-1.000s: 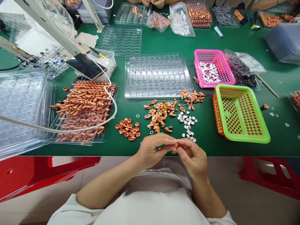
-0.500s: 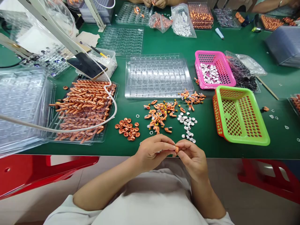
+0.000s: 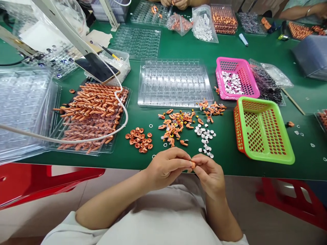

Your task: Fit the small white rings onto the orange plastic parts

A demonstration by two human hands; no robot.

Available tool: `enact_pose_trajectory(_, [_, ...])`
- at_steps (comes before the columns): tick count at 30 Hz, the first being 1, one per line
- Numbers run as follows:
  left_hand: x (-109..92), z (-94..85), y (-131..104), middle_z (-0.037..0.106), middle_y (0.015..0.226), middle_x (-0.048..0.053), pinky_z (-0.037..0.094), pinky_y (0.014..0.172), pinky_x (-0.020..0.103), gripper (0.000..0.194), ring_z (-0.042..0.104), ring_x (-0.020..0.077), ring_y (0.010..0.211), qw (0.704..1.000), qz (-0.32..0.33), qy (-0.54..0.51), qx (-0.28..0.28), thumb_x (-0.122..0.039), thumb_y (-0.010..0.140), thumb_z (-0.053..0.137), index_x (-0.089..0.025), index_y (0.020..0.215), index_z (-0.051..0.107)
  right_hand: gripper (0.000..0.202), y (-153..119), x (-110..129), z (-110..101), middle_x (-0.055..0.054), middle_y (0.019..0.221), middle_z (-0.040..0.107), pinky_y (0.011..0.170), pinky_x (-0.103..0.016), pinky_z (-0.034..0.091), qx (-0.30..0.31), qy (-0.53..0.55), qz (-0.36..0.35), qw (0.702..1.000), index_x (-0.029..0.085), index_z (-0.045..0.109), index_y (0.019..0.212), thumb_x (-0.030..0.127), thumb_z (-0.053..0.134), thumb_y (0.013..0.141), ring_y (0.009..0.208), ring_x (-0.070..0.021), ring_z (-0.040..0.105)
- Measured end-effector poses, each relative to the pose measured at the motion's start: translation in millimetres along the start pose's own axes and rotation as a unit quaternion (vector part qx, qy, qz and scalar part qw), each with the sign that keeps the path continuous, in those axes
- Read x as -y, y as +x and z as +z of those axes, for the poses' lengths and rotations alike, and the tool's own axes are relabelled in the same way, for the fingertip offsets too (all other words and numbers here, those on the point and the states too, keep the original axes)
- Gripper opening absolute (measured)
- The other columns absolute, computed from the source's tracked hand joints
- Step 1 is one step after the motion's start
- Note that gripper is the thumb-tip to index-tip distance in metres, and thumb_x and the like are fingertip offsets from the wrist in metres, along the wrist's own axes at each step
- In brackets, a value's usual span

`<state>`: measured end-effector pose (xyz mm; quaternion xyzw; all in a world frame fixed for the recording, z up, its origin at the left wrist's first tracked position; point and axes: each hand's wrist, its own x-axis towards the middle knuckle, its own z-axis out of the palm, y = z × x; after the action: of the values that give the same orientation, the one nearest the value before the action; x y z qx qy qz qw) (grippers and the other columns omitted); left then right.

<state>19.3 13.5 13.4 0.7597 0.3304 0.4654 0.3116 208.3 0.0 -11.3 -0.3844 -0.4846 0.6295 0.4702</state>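
At the table's front edge, my left hand [image 3: 167,167] and my right hand [image 3: 211,174] meet with fingertips closed on a small orange part [image 3: 193,165]. Fingers cover most of it, so its exact shape is hidden. Just beyond my hands lies a loose pile of orange curved pieces [image 3: 176,126] mixed with yellow and grey bits. White round discs [image 3: 205,136] are scattered to its right. On the left sits a cluster of orange cup-shaped pieces [image 3: 139,139] with holes in their middles.
A clear moulded tray [image 3: 176,81] lies ahead. On the right stand a pink basket [image 3: 237,94] with white pieces and a green basket [image 3: 268,157]. Orange tubular parts [image 3: 94,109] fill trays at left, under a white cable [image 3: 125,112]. Another person's hands [image 3: 176,2] are at the far side.
The view has shifted slightly. My hands stay together on the small orange part, with only a slight change in how the fingers sit around it.
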Motion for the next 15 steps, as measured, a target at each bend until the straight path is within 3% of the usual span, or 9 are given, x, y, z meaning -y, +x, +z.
enact_pose_trajectory(15, [-0.1, -0.7, -0.7, 0.071, 0.091, 0.009, 0.058, 0.072, 0.024, 0.019, 0.07, 0.0154, 0.085, 1.0, -0.006, 0.01, -0.005, -0.01, 0.09, 0.058, -0.02, 0.103, 0.069, 0.018, 1.0, -1.1, -0.6, -0.004, 0.09, 0.068, 0.069, -0.029, 0.058, 0.002, -0.004, -0.032, 0.999, 0.027, 0.073, 0.1, 0.016, 0.066, 0.087, 0.082, -0.0175, 0.065])
